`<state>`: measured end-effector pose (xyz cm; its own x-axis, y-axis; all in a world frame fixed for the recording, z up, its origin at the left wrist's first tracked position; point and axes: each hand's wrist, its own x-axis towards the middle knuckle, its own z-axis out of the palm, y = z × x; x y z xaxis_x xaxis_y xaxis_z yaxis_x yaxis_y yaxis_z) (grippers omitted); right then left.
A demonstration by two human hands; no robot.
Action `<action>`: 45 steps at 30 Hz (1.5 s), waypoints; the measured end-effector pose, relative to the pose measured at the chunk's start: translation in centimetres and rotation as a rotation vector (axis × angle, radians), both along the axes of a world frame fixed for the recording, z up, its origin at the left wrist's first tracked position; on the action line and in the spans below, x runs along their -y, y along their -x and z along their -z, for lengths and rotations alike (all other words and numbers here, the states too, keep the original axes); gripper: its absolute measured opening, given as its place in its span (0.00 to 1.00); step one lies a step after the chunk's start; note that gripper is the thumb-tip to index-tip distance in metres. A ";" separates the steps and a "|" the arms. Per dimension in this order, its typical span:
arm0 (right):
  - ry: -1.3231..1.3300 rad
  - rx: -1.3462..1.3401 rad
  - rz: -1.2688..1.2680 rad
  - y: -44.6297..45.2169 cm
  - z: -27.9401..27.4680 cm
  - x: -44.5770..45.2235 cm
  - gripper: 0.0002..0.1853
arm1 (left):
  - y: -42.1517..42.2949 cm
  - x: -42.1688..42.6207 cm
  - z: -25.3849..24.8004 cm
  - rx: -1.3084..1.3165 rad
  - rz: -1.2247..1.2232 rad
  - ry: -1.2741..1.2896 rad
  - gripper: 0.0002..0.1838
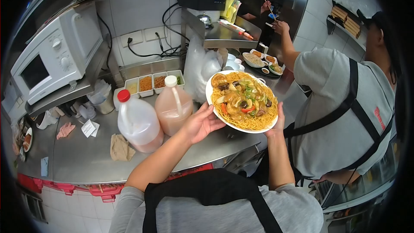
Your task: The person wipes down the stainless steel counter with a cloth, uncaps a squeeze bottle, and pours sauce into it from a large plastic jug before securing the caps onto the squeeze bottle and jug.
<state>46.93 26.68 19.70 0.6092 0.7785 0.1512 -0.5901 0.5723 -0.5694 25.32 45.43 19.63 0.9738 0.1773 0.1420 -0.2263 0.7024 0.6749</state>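
The left hand (202,123) and right hand (276,123) grip one white plate (209,92) by its sides, up in the air, piled with yellow noodles (269,114). Near it stand two big jugs (140,123) of pinkish liquid, then four small tubs (146,93) of food bits (145,83).

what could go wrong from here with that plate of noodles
The noodles reach close to the rim of the plate, so if the left hand and right hand tilt it unevenly, some may slide off. The co-worker stands close on the right, so a turn or step could jostle the plate. The two jugs stand near the left forearm, which might knock one if it swings that way.
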 end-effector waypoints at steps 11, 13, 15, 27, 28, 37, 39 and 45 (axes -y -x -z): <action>0.019 -0.135 0.369 -10.2 1.6 -2.1 0.35 | 9.6 3.0 6.6 -0.357 -0.328 -0.757 0.21; -0.021 -0.100 0.391 -11.6 2.2 -2.6 0.36 | 13.2 4.0 10.7 -0.511 -0.550 -0.880 0.15; -0.044 -0.062 0.459 -14.0 3.8 -3.5 0.36 | 16.8 4.2 15.6 -0.704 -0.712 -1.095 0.12; 0.062 -0.083 0.737 -23.0 14.4 -3.5 0.41 | 23.0 4.1 29.4 -1.106 -1.563 -1.485 0.15; 0.071 -0.081 0.785 -24.0 16.0 -3.1 0.42 | 22.5 3.6 29.8 -1.106 -1.663 -1.470 0.17; 0.304 -0.264 0.986 -29.1 23.4 2.1 0.42 | 20.0 2.9 28.5 -1.409 -1.562 -1.765 0.30; 0.304 -0.261 1.026 -29.8 23.8 2.7 0.41 | 20.1 2.6 28.3 -1.389 -1.544 -1.800 0.30; 0.470 -0.137 1.060 -36.3 24.5 1.9 0.37 | 20.0 2.8 27.6 -1.442 -1.455 -1.735 0.31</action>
